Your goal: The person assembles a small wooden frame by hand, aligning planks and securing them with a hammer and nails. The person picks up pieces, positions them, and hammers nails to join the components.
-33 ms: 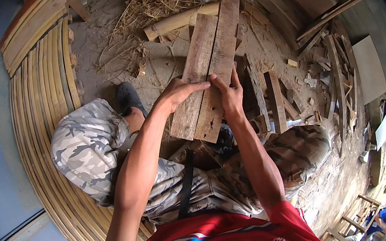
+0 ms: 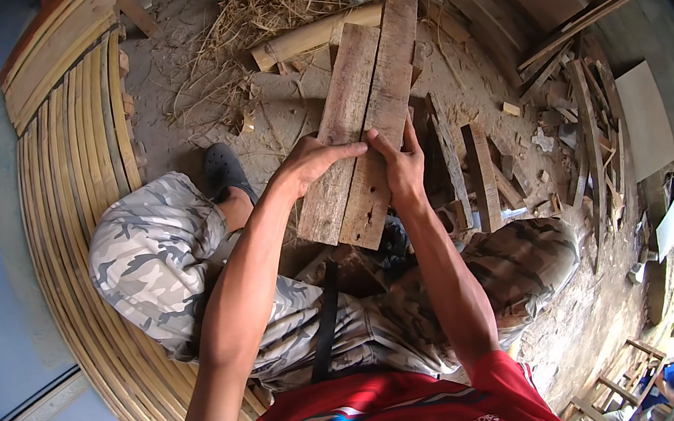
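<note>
Two rough, weathered planks lie side by side in front of me, slanting up and to the right with a thin dark gap between them. The left plank [image 2: 347, 88] is shorter; the right plank [image 2: 397, 38] reaches farther away, and their near ends almost line up. My left hand [image 2: 315, 164] grips the left plank's outer edge, its thumb stretched across the top to the seam. On the other side my right hand [image 2: 403, 162] holds the right plank by its outer edge, thumb on the upper face near the left thumb. The fingers beneath the wood are hidden.
Long wooden slats [image 2: 87, 151] form a curved row at my left. Beyond the planks lie a pale log [image 2: 313, 37] and dry straw [image 2: 273, 0]. Upright offcuts [image 2: 483, 177] and scrap wood [image 2: 590, 140] stand at right. My camouflage-trousered knees flank the planks.
</note>
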### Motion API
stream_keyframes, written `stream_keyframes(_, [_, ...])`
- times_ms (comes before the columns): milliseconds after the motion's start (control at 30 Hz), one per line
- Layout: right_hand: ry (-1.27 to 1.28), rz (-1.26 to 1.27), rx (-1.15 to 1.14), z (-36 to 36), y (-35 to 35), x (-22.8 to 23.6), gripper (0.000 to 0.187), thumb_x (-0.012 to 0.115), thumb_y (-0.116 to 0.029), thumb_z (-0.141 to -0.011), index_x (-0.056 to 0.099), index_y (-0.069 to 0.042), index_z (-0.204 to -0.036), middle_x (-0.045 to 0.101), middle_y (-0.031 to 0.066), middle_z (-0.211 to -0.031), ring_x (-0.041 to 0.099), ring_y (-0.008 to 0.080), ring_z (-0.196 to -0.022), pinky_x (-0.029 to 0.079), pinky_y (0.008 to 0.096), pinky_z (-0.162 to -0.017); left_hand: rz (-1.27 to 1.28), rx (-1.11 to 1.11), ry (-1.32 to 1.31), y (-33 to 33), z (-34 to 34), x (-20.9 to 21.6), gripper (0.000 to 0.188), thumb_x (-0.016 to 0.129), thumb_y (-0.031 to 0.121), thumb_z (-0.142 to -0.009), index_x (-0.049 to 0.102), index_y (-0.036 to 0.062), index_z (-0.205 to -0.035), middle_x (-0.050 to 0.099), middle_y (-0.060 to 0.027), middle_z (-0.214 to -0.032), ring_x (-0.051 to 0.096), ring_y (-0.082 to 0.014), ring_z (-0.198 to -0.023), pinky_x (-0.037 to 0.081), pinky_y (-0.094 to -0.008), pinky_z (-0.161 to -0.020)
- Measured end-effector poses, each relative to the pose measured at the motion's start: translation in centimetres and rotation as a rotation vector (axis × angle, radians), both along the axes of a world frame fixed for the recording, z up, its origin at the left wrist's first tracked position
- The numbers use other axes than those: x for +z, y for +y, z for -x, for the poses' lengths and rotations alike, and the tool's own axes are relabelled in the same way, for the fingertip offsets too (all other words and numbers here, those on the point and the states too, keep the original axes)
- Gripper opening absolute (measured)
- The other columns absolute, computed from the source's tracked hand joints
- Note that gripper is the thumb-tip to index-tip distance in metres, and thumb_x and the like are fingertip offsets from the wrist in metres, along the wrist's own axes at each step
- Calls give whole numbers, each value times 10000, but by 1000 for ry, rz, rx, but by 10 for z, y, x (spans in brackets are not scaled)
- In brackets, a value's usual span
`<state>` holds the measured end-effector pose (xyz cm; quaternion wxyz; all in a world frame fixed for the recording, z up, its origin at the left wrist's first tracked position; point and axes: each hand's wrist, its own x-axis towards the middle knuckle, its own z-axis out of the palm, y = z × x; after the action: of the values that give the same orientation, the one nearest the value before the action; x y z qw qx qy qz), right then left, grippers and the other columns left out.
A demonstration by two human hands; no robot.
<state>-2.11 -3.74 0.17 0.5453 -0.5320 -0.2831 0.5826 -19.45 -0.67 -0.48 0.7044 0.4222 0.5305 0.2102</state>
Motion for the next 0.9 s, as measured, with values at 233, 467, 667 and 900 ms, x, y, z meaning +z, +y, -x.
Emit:
stream_keyframes(233, [-23, -20, 1, 0, 5, -3, 898, 752, -91, -871, 195, -26, -1572, 541, 194, -1392, 591, 260, -1192, 497, 354, -1000, -35, 57, -44, 1, -3, 4, 701, 888, 425, -707, 674, -31, -1195, 699, -151, -1159, 646, -219, -1076, 511, -332, -935])
stream_keyframes(467, [-28, 0, 26, -2, 4, -4, 895, 748, -75, -875, 191, -30, -1574, 573, 181, -1351, 605, 242, -1163, 501, 345, -988, -25, 51, -50, 3, -4, 9, 668, 872, 361, -745, 649, -50, -1222, 686, -164, -1191, 631, -228, -1117, 481, -331, -980])
stream_keyframes(667, [-60, -1, 21, -4, 2, -4, 891, 748, -75, -877, 195, -34, -1574, 597, 170, -1320, 611, 226, -1151, 500, 340, -983, -46, 34, -49, 5, -5, 3, 648, 863, 330, -757, 642, -61, -1223, 679, -175, -1203, 629, -235, -1124, 474, -330, -988])
stream_keyframes(900, [-30, -34, 28, -1, 3, -5, 886, 742, -70, -881, 189, -21, -1572, 588, 166, -1327, 612, 220, -1142, 500, 338, -976, -116, 59, 9, 6, -4, 0, 678, 909, 357, -680, 675, -57, -1163, 707, -172, -1129, 655, -239, -1045, 507, -324, -930])
